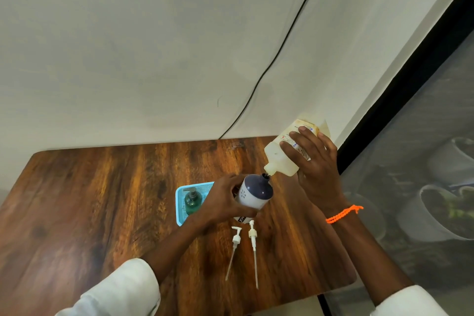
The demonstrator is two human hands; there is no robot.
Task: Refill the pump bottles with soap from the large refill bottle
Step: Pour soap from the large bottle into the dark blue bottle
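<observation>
Right of the frame's middle, the right hand (314, 159) grips the large refill bottle (289, 147), fingers spread and curled across its labelled side, tipping it so its neck points down and to the left. That neck meets the open mouth of a navy-topped white bottle (254, 191), which the left hand (223, 199) holds with fingers wrapped round its body, tilted toward the refill bottle. Just below this bottle, two white pump heads (237, 237) with long dip tubes lie side by side on the wooden table (89, 200). Left of the held bottle, partly behind the left hand, a green pump bottle (192, 200) stands in a light blue tray (179, 209). An orange braided band (343, 213) circles the right wrist.
</observation>
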